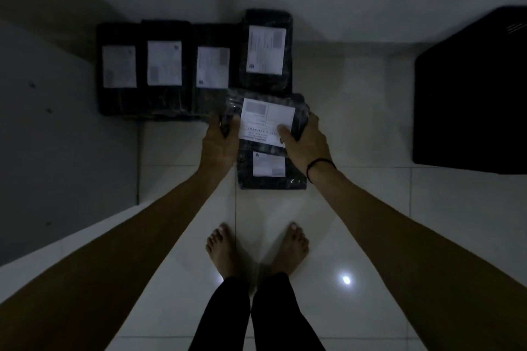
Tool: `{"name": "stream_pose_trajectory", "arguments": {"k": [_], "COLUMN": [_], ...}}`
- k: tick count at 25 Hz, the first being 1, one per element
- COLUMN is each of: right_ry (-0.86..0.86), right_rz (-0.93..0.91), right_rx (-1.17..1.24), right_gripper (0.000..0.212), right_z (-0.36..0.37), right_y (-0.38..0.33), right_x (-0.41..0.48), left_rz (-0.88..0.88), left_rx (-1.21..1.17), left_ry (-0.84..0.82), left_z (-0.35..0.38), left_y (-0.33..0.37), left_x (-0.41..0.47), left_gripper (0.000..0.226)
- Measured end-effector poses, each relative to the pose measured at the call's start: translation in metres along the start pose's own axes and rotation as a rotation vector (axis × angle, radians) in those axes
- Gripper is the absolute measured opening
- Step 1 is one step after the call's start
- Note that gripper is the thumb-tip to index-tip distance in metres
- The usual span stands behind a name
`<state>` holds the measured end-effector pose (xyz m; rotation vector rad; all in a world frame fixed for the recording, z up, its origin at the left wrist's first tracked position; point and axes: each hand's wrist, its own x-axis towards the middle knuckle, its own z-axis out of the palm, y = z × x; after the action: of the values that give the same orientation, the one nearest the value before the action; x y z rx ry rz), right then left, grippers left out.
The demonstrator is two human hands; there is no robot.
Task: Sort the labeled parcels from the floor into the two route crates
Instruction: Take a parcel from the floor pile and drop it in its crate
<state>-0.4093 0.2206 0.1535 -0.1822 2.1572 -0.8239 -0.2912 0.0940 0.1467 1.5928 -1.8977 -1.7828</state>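
A row [164,63] of 4 black parcels lies on the floor [356,111] from the upper left to the upper centre of the frame, labels up. At centre the left hand [219,138] grips the left edge of a 5th parcel [268,115], fingers curled round it. The right hand [306,142] clamps the right edge, thumb pressed on the white label. It cannot be told whether this parcel is lifted clear or rests on the lower parcel [269,177] just beneath it.

The wrap looks glossy, so a grip at the edges alone may slide and the parcel could drop onto the lower one or the bare feet. The light is dim and the label's print faces away from the person, so the route could be misread and the parcel sent wrong. At the right edge stands a dark box [470,94], perhaps 1 crate. No 2nd crate is in view, so a blind turn to find it could swing the parcel into something.
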Motion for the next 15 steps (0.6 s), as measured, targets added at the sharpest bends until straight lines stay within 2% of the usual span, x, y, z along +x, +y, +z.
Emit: {"name": "stream_pose_trajectory", "arguments": {"k": [3, 7, 11, 13, 15], "right_ry": [0.004, -0.031, -0.273, -0.283, -0.221], "right_rz": [0.009, 0.016, 0.027, 0.020, 0.047], "right_rx": [0.123, 0.219, 0.292, 0.324, 0.485], "right_gripper": [0.083, 0.091, 0.071, 0.058, 0.052], "right_z": [-0.043, -0.128, -0.216, -0.250, -0.285], "right_y": [-0.041, -0.107, -0.154, -0.158, -0.143], "right_x": [-0.039, -0.087, -0.149, -0.180, -0.208], "left_rz": [-0.044, -0.017, 0.118, 0.185, 0.230], "left_rx": [-0.143, -0.076, 0.087, 0.137, 0.160], "left_ry": [-0.079, -0.276, -0.496, -0.583, -0.665], "left_z": [-0.027, -0.061, -0.054, -0.035, 0.000], "left_y": [0.066, 0.180, 0.294, 0.339, 0.374], "left_x": [-0.019, -0.038, -0.079, -0.107, -0.138], "left_gripper": [0.034, 0.038, 0.037, 0.036, 0.034]}}
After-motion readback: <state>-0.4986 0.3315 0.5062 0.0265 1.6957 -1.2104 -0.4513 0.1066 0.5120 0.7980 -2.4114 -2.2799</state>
